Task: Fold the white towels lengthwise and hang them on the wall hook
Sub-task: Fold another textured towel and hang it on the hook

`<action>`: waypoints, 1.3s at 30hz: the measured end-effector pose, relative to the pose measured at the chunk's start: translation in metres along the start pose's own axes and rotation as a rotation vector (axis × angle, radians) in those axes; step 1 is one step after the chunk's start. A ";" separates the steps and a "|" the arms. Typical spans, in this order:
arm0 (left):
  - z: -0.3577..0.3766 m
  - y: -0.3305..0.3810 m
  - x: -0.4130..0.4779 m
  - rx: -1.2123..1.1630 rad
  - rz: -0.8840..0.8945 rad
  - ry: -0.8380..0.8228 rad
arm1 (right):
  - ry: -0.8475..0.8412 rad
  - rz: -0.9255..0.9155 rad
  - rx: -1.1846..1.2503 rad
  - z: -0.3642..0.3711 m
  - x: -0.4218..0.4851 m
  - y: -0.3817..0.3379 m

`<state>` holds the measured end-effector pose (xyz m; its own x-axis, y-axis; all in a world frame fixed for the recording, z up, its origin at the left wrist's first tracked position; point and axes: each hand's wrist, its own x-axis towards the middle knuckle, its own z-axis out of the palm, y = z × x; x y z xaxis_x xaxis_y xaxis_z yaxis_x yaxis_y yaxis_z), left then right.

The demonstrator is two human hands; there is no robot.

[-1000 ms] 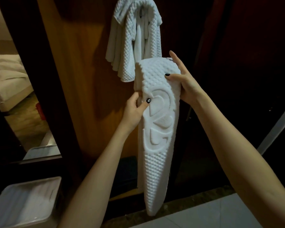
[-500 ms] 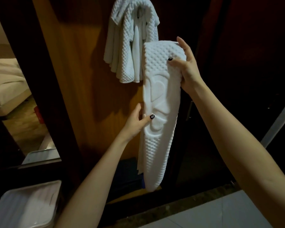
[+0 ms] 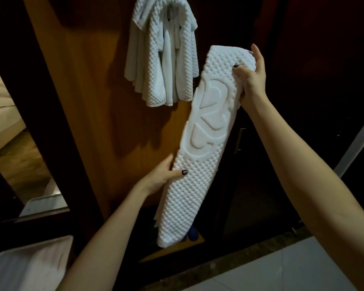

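**While both hands hold it, a folded towel slants beneath the hung ones**

Where the wooden wall panel [image 3: 88, 101] carries a bunch of white waffle towels [image 3: 162, 59] at the top of the view, the long folded towel [image 3: 200, 156] is held in the air just to their right and lower, tilted so its top leans right and its bottom end points down and left. The right hand [image 3: 250, 80] pinches the top right corner, thumb on the front face and fingers up behind the edge. The left hand [image 3: 158, 177] grips the left edge about two thirds of the way down, thumb across the front, fingers hidden behind. The towel's top left corner lies near the hung towels' right edge; I cannot tell whether they touch. The hook itself is covered by cloth. Bare panel shows to the left of the hung bunch and below it. Behind the towel's lower end sits something blue [image 3: 192, 236], partly hidden. A white bin [image 3: 29, 265] stands at near left, pale floor tiles [image 3: 282, 269] at near right.
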<state>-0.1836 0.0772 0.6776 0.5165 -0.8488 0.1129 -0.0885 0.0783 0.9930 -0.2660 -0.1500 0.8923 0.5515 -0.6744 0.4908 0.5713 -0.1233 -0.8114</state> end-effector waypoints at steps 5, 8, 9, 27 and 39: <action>-0.015 -0.013 0.008 0.048 -0.077 0.007 | 0.039 -0.010 -0.059 -0.013 0.016 0.014; -0.031 -0.001 0.015 0.145 -0.046 0.059 | 0.086 -0.079 -0.196 -0.024 0.030 0.022; -0.039 0.007 0.017 0.191 -0.039 0.084 | 0.095 -0.096 -0.238 -0.028 0.035 0.024; -0.189 0.276 0.082 0.434 0.189 0.427 | -0.028 -0.272 -0.364 0.004 0.157 0.004; -0.252 0.366 0.163 0.115 0.415 0.365 | 0.056 -0.357 -0.359 0.071 0.269 -0.007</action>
<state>0.0822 0.0994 1.0681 0.6781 -0.5214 0.5180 -0.4289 0.2916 0.8550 -0.0787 -0.2790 1.0523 0.3213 -0.5813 0.7475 0.4680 -0.5888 -0.6590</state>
